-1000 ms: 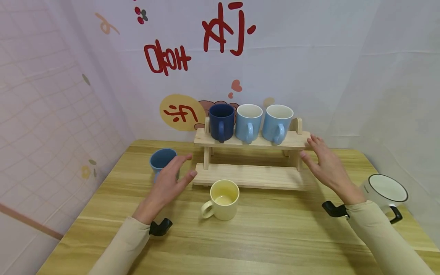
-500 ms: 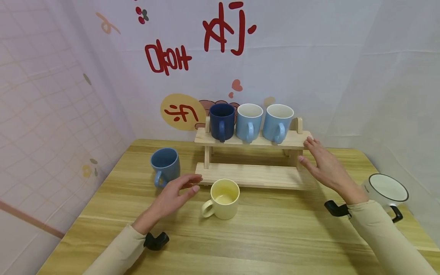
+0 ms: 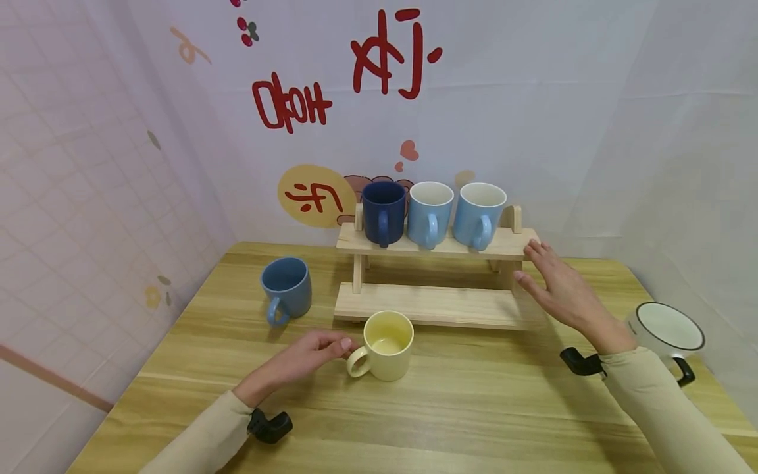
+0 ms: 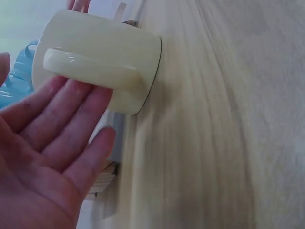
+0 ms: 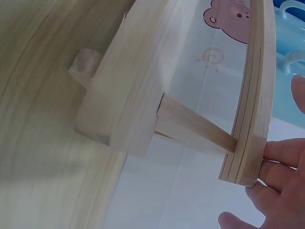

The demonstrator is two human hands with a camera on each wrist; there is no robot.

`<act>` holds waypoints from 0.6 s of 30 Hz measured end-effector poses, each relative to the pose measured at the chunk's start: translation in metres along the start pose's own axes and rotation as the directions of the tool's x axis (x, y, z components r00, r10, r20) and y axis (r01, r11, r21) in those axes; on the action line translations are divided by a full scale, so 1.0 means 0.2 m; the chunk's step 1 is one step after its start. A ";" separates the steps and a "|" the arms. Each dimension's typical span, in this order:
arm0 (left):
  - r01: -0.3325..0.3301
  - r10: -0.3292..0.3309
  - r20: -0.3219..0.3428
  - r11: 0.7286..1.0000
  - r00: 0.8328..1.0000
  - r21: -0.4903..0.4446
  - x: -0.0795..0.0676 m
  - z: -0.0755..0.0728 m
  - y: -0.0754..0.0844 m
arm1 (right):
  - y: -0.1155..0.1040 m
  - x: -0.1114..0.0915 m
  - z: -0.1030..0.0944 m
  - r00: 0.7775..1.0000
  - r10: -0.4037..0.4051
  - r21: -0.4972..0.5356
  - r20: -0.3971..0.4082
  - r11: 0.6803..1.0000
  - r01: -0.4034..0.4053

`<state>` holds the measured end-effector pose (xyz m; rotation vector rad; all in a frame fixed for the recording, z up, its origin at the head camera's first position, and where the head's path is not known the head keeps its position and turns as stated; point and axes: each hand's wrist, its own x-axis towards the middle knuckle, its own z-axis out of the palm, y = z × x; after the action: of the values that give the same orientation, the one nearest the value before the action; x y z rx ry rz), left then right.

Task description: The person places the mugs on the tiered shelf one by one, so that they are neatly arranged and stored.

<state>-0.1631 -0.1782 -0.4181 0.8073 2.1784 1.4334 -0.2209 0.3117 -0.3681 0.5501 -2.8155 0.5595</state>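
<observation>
A pale yellow mug (image 3: 388, 347) stands upright on the table in front of the two-tier wooden rack (image 3: 438, 304), its handle turned left. My left hand (image 3: 308, 361) is right beside that handle. In the left wrist view its fingers (image 4: 62, 112) are extended, with their tips at the handle (image 4: 90, 69) and partly hidden behind it. My right hand (image 3: 559, 289) rests its fingertips on the right end of the rack's upper shelf, fingers fairly straight; the right wrist view shows those fingers (image 5: 279, 174) touching the shelf's end (image 5: 248, 162).
On the upper shelf stand a navy mug (image 3: 383, 212) and two light blue mugs (image 3: 428, 217), handles forward. A greyish blue mug (image 3: 287, 288) is on the table at left. A white mug with a black rim (image 3: 660, 332) stands at right, partly behind the right sleeve. A printed cloth hangs behind.
My left hand has moved down and right, away from the greyish blue mug to the yellow mug's handle. The right hand has stayed at the rack's end, shifting only slightly.
</observation>
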 end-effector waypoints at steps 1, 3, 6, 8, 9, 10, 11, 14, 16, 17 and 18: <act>0.001 -0.001 0.020 0.999 1.000 -0.038 0.01 0.00 0.00 | 0.00 0.00 0.00 1.000 0.002 0.002 0.000 1.000 -0.002; 0.005 -0.002 0.044 0.996 0.999 -0.086 0.02 0.01 -0.01 | 0.00 0.00 0.00 1.000 0.002 0.004 -0.003 1.000 -0.002; 0.005 0.005 0.068 0.989 0.998 -0.144 0.03 0.02 -0.02 | 0.00 0.00 0.00 1.000 0.003 0.007 -0.004 1.000 -0.003; 0.008 0.005 0.081 0.987 0.997 -0.162 0.04 0.03 -0.02 | 0.00 0.00 0.00 1.000 0.004 0.008 -0.004 1.000 -0.004; 0.009 0.007 0.092 0.986 0.996 -0.165 0.05 0.04 -0.02 | 0.00 0.00 0.00 1.000 0.003 0.009 -0.004 1.000 -0.003; 0.008 0.009 0.103 0.986 0.995 -0.166 0.05 0.04 -0.03 | 0.00 -0.01 0.00 1.000 0.004 0.009 -0.004 1.000 -0.004; 0.008 0.010 0.112 0.987 0.994 -0.162 0.06 0.05 -0.03 | 0.01 -0.01 0.00 1.000 0.004 0.009 -0.004 1.000 -0.004; 0.006 0.010 0.125 0.991 0.992 -0.134 0.08 0.07 -0.03 | 0.01 -0.01 0.00 1.000 0.000 0.009 -0.003 1.000 0.000; 0.006 0.008 0.111 0.993 0.994 -0.122 0.08 0.08 -0.03 | 0.01 0.00 0.00 1.000 -0.003 0.010 -0.004 1.000 0.003; 0.001 0.011 0.101 0.992 0.995 -0.123 0.08 0.08 -0.03 | 0.01 0.00 0.00 1.000 -0.006 0.010 -0.005 1.000 0.006; 0.002 0.010 0.091 0.992 0.996 -0.127 0.08 0.09 -0.03 | 0.01 0.00 0.00 1.000 -0.007 0.009 -0.005 1.000 0.007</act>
<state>-0.1657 -0.1568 -0.4302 0.8156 1.9975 1.4899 -0.2215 0.3133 -0.3696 0.5601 -2.8067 0.5716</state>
